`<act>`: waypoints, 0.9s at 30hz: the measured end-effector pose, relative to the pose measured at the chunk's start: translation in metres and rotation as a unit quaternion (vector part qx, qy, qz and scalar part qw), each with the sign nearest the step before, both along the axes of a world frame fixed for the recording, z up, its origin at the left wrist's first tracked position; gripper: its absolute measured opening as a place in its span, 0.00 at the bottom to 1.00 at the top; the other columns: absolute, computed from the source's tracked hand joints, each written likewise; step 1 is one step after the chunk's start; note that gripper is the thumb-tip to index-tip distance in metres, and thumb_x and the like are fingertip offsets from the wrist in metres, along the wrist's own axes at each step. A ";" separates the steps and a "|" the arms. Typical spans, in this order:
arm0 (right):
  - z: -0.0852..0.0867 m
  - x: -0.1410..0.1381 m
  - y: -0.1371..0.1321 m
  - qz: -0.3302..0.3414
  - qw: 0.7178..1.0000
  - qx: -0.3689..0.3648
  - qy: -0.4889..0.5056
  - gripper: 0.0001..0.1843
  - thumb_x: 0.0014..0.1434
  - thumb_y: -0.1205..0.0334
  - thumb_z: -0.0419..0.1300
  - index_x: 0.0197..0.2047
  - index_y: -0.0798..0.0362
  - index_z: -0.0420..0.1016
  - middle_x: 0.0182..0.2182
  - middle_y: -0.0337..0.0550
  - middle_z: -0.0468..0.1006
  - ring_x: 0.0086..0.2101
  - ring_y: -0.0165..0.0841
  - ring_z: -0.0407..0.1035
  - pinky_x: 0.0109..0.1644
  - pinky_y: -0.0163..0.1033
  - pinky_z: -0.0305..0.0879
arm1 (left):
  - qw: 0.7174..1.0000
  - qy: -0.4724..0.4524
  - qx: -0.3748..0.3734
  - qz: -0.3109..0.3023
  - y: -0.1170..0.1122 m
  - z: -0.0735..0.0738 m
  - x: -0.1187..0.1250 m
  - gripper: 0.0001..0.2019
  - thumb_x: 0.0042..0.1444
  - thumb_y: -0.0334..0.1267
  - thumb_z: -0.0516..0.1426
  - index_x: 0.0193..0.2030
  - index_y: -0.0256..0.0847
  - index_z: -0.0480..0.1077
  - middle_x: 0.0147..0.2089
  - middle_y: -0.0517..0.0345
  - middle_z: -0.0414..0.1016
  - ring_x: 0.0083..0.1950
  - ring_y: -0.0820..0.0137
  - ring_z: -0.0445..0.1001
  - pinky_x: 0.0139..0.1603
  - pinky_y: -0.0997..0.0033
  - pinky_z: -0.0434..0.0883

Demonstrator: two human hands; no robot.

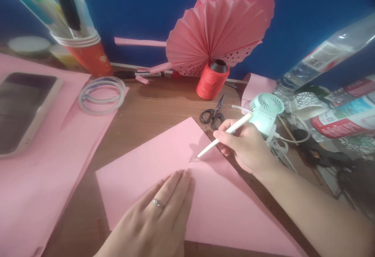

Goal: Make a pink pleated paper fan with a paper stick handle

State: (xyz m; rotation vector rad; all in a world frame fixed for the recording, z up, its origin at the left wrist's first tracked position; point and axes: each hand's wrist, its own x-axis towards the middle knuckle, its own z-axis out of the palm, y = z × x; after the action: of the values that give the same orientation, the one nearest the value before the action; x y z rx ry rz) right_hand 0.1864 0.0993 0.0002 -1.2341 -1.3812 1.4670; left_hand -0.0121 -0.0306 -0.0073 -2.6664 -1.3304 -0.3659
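A pink sheet of paper [164, 159] lies slanted on the wooden table. My left hand [155, 218], with a ring on one finger, rests flat on it, fingers stretched out and close together. My right hand [246, 145] is closed round a white pen [222, 136], whose tip touches the paper just beyond my left fingertips.
Black scissors [213, 114], a red thread spool [211, 79] and a folded pink paper fan [222, 26] lie behind the sheet. A small mint fan [265, 112], bottles and cables crowd the right. At left are more pink paper [38, 186], a phone [20, 110], a tape ring [101, 95] and a cup of pens [88, 50].
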 end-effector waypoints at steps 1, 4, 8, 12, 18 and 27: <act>0.000 0.000 0.000 0.000 1.000 0.000 0.001 0.13 0.46 0.57 0.65 0.23 0.55 0.66 0.14 0.32 0.66 0.15 0.25 0.61 0.16 0.30 0.57 | 1.000 -0.002 -0.002 0.001 0.001 0.000 0.000 0.21 0.54 0.34 0.45 0.55 0.37 0.62 0.58 0.54 0.64 0.60 0.65 0.58 0.60 0.68 0.57; 0.000 0.000 0.001 -0.005 1.000 0.001 0.000 0.13 0.46 0.57 0.65 0.23 0.55 0.66 0.14 0.32 0.65 0.15 0.25 0.61 0.16 0.30 0.57 | 1.000 -0.010 -0.007 0.001 0.002 0.000 0.001 0.21 0.53 0.33 0.45 0.54 0.36 0.64 0.57 0.54 0.65 0.59 0.65 0.59 0.59 0.68 0.57; 0.001 -0.001 0.000 -0.005 1.000 -0.001 0.000 0.13 0.46 0.57 0.65 0.22 0.54 0.66 0.13 0.32 0.65 0.14 0.24 0.60 0.15 0.29 0.57 | 1.000 -0.005 -0.004 -0.006 0.002 0.002 0.000 0.20 0.52 0.32 0.46 0.51 0.34 0.66 0.56 0.51 0.66 0.57 0.62 0.61 0.56 0.65 0.61; 0.002 -0.001 -0.004 0.014 1.000 0.003 -0.015 0.11 0.47 0.59 0.64 0.24 0.55 0.68 0.14 0.32 0.67 0.15 0.24 0.62 0.16 0.28 0.59 | 0.998 0.035 -0.004 -0.043 0.001 0.005 -0.002 0.16 0.51 0.30 0.46 0.44 0.32 0.70 0.50 0.46 0.70 0.53 0.58 0.65 0.53 0.59 0.64; 0.000 -0.002 -0.008 0.009 1.000 0.006 -0.020 0.10 0.47 0.59 0.64 0.24 0.54 0.68 0.14 0.33 0.68 0.15 0.26 0.63 0.17 0.30 0.60 | 0.998 0.057 0.000 -0.039 0.000 0.005 -0.002 0.18 0.56 0.34 0.44 0.48 0.32 0.67 0.52 0.47 0.69 0.53 0.60 0.65 0.53 0.61 0.63; 0.000 -0.001 -0.007 0.011 1.000 0.014 -0.020 0.09 0.47 0.61 0.64 0.24 0.55 0.68 0.14 0.33 0.69 0.15 0.25 0.63 0.17 0.29 0.60 | 0.999 0.041 0.011 -0.030 0.007 0.008 0.000 0.19 0.58 0.35 0.43 0.52 0.34 0.65 0.55 0.50 0.67 0.55 0.65 0.63 0.53 0.66 0.61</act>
State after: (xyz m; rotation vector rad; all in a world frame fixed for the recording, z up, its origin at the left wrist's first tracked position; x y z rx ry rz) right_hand 0.1851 0.0926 -0.0003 -1.2409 -1.4419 1.4392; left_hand -0.0117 -0.0237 0.0007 -2.6764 -1.2195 -0.2728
